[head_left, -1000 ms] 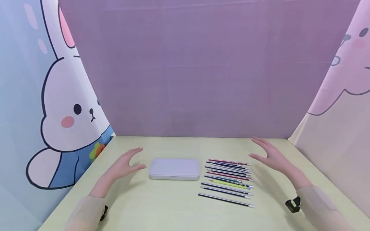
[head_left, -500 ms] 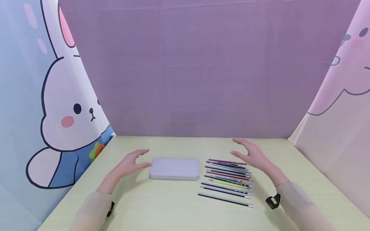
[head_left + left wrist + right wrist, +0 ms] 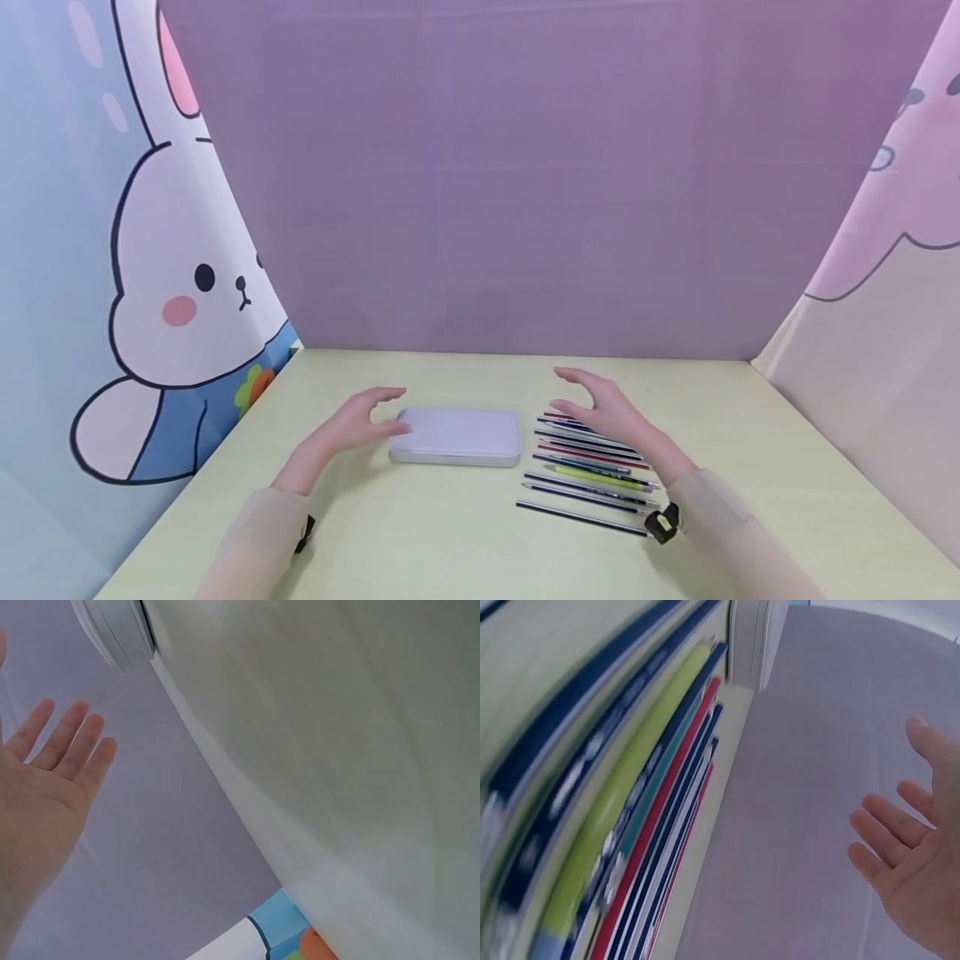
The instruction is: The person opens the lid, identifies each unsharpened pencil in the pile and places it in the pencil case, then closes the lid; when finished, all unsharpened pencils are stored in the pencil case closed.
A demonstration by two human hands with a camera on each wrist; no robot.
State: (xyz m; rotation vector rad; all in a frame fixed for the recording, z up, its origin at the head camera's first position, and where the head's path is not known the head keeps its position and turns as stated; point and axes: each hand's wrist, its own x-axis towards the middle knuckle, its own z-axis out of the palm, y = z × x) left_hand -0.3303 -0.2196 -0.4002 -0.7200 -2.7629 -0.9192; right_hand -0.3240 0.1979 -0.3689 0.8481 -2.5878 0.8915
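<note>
A closed pale lavender case point(image 3: 457, 433) lies flat on the table, a little left of centre. My left hand point(image 3: 352, 427) is at its left end, thumb tip overlapping the lid in the head view; the fingers look spread in the left wrist view point(image 3: 52, 772). Right of the case lies a row of pencils point(image 3: 585, 492), mostly dark blue and white striped, a few red, one yellow-green. Over the far end of that row my right hand point(image 3: 609, 407) hovers with thumb and fingers apart, holding nothing. Its sleeve and wrist hide some pencil ends.
The pale wooden table point(image 3: 420, 533) ends at a purple cloth backdrop point(image 3: 480, 192). Printed curtains with a rabbit point(image 3: 187, 275) on the left and a pink figure point(image 3: 915, 183) on the right hang at the sides. Each wrist wears a small black device point(image 3: 663, 523).
My right hand has swept left from beyond the pencils to above them. The left hand has moved right, up to the case. Case and pencils lie as before; the head view has shifted slightly.
</note>
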